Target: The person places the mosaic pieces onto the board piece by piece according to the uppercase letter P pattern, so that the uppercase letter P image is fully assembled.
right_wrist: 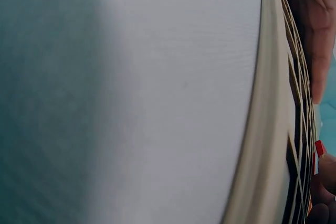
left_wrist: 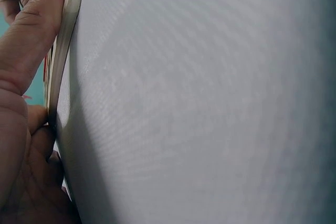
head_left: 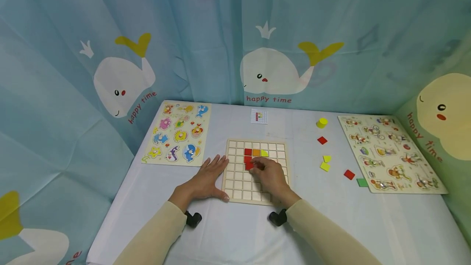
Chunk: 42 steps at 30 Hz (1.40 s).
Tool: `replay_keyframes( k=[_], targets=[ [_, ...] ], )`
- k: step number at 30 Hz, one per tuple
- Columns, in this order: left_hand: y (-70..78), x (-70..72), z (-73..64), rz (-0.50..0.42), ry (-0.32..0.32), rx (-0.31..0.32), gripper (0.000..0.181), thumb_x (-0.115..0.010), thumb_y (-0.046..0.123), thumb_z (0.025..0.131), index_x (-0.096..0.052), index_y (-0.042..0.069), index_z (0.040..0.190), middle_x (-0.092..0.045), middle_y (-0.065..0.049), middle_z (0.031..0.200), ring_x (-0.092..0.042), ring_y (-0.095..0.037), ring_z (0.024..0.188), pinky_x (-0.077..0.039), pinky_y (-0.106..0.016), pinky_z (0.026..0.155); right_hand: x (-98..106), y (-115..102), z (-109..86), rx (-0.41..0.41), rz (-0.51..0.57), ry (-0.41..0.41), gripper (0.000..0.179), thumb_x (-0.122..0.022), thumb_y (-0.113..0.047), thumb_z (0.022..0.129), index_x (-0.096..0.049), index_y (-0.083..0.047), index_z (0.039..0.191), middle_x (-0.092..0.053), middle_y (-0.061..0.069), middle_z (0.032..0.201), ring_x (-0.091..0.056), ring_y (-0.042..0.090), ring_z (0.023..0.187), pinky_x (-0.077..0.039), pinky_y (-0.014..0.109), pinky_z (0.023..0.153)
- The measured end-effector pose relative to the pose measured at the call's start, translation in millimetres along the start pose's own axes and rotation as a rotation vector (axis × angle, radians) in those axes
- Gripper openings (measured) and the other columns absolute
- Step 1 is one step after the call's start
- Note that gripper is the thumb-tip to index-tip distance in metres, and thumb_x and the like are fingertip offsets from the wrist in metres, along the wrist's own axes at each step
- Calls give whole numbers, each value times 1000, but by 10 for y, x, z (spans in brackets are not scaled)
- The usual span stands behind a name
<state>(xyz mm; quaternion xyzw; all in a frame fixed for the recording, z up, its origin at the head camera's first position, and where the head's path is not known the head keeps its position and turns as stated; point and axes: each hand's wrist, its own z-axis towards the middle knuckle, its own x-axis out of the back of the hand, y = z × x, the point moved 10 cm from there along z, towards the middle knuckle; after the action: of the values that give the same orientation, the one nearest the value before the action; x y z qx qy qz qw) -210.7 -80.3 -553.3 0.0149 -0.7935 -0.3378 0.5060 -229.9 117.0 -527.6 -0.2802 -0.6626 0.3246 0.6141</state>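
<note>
A wooden grid board (head_left: 235,194) lies on the table between the hands. My left hand (head_left: 207,180) rests flat with spread fingers along its left side. In the left wrist view, the left thumb (left_wrist: 31,40) presses the board's edge (left_wrist: 65,40). Over the grid, my right hand (head_left: 271,174) pinches a red square tile (head_left: 249,166), which is slightly tilted in the right wrist view (right_wrist: 320,148). Just above it sit a red tile (head_left: 248,151), an orange tile (head_left: 256,153) and a yellow-green piece (head_left: 264,153) in the top part. Another red tile (head_left: 247,159) lies between.
A small pattern card (head_left: 259,116) lies behind the board. Sea-animal puzzle (head_left: 176,134) is at left, figure puzzle (head_left: 393,154) at right. Between board and right puzzle are a yellow cylinder (head_left: 321,123), red tiles (head_left: 322,140), yellow tiles (head_left: 325,167) and a green tile (head_left: 362,182).
</note>
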Motion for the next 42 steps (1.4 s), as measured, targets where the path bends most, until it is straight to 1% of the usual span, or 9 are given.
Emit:
replay_keyframes(
  k=[8, 15, 21, 29, 42],
  targets=[
    [-5, 0, -2, -5, 2, 8, 129, -93, 56, 72, -20, 13, 170, -16, -3, 178, -1, -21, 166, 3, -44, 136, -28, 9, -7, -6, 0, -17, 24, -78, -10, 94, -79, -12, 118, -73, 2, 98, -62, 19, 89, -54, 34, 80],
    [-8, -4, -2, 6, -1, 11, 130, -93, 57, 72, -20, 13, 170, -15, -3, 178, -1, -21, 166, 4, -44, 136, -40, -13, -9, 22, 6, -21, 25, -80, -8, 92, -79, -10, 116, -74, 1, 97, -63, 18, 88, -55, 34, 79],
    [-17, -5, 1, -3, 2, 12, 130, -93, 57, 72, -20, 13, 170, -15, -3, 178, -1, -21, 166, 4, -44, 136, -41, -38, -2, 39, -3, -17, 24, -81, -7, 90, -79, -9, 115, -74, 1, 95, -62, 17, 86, -54, 33, 77],
    [-12, -5, 2, -22, 4, 12, 130, -94, 56, 71, -21, 13, 170, -15, -3, 178, -1, -21, 166, 4, -43, 136, -60, -45, 0, 44, -12, -26, 24, -80, -6, 90, -80, -8, 114, -74, 1, 94, -63, 16, 85, -54, 32, 77],
    [-20, -7, 2, -16, 5, 6, 130, -93, 56, 71, -20, 13, 170, -14, -2, 178, -1, -21, 166, 4, -43, 136, -59, -58, 3, 39, -5, -36, 23, -79, -5, 91, -80, -6, 114, -73, 2, 94, -61, 16, 84, -54, 31, 75]
  ],
)
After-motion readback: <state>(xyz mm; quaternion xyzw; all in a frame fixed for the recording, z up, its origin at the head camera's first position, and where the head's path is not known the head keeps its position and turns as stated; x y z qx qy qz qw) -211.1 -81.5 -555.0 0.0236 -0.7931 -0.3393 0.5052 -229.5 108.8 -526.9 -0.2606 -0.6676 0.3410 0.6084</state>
